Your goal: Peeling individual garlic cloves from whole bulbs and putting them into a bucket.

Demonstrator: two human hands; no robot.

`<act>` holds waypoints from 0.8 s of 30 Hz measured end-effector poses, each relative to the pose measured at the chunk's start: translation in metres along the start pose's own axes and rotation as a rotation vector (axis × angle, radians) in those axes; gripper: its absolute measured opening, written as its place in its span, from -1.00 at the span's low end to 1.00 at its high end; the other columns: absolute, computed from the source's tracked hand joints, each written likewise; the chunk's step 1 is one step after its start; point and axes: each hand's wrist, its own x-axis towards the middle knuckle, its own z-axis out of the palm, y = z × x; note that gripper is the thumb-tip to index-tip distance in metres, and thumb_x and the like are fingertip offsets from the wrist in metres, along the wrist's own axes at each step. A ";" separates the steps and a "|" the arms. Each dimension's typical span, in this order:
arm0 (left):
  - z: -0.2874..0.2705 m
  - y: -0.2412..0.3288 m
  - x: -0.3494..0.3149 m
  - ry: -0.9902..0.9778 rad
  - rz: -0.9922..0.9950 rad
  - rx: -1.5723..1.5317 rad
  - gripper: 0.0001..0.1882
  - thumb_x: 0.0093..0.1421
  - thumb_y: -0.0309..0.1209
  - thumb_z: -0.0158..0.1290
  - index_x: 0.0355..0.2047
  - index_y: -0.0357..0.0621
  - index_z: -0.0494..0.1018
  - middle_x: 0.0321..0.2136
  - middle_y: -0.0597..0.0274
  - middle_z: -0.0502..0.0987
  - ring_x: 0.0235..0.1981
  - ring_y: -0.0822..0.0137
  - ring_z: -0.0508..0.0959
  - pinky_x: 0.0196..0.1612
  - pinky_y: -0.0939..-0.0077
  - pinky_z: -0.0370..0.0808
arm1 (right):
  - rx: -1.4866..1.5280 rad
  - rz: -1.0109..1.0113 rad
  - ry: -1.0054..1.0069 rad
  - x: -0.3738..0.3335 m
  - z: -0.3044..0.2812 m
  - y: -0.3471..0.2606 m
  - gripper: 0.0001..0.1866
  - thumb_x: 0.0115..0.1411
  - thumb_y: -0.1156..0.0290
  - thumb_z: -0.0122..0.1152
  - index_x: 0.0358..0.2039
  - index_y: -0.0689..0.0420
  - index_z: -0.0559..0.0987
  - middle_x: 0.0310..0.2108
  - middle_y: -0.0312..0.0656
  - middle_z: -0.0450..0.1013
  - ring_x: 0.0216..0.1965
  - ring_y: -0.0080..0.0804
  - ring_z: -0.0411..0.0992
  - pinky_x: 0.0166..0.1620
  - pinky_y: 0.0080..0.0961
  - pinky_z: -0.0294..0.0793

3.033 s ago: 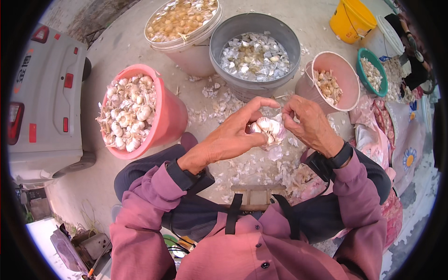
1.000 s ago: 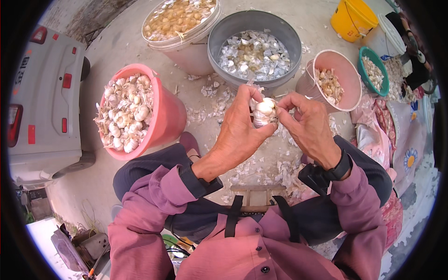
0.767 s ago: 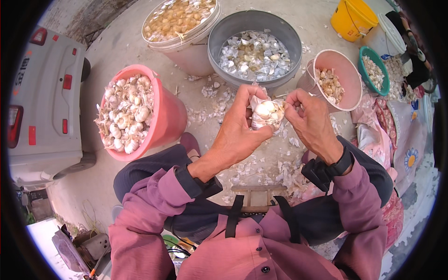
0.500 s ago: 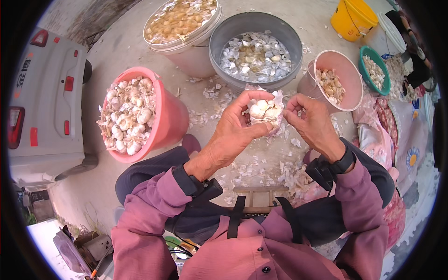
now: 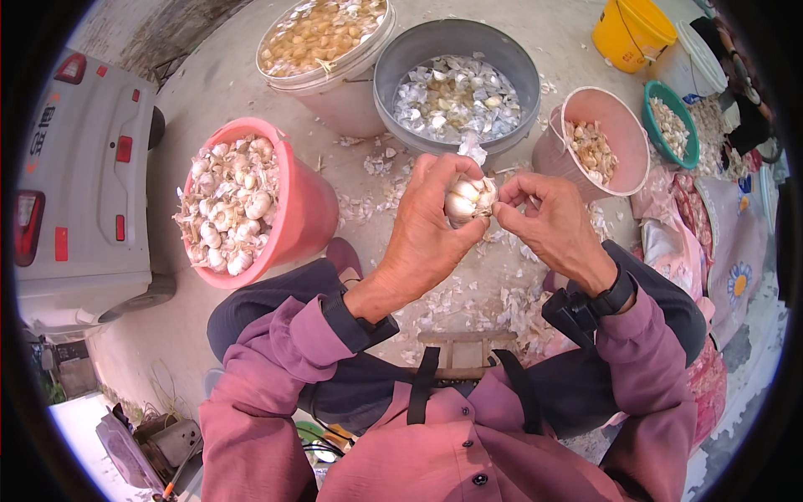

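My left hand (image 5: 425,222) cups a garlic bulb (image 5: 470,199) between thumb and fingers, over the ground in front of my knees. Most of the bulb's outer skin is off, and pale cloves show. The thumb and forefinger of my right hand (image 5: 548,219) pinch at the bulb's right edge; any shred of skin between those tips is too small to make out. Just beyond the left fingers, a loose piece of white garlic skin (image 5: 472,148) shows against the rim of a grey tub (image 5: 386,105), which holds water, cloves and skins.
On the left stands a pink bucket (image 5: 305,213) heaped with whole bulbs. Behind it is a white bucket (image 5: 330,100) of cloves in water. A pale pink bucket (image 5: 631,180) of cloves, a green basin (image 5: 690,155) and a yellow bucket (image 5: 627,42) stand right. A vehicle (image 5: 92,184) is parked left.
A large piece of papery skin has come away from the bulb, baring more cloves, and now shows beyond my left hand. Both hands have shifted slightly, the right one a little leftward.
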 end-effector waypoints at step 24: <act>-0.015 0.000 0.003 -0.107 -0.407 -0.786 -0.53 0.08 -0.60 0.21 -0.03 -0.05 0.31 -0.12 0.24 0.52 -0.18 0.47 0.53 -0.18 0.56 0.51 | 0.114 0.009 0.093 0.008 0.000 0.033 -0.83 0.10 0.41 0.19 -0.44 0.28 0.50 -0.60 -0.24 0.41 -0.55 -0.57 0.31 -0.47 -0.51 0.33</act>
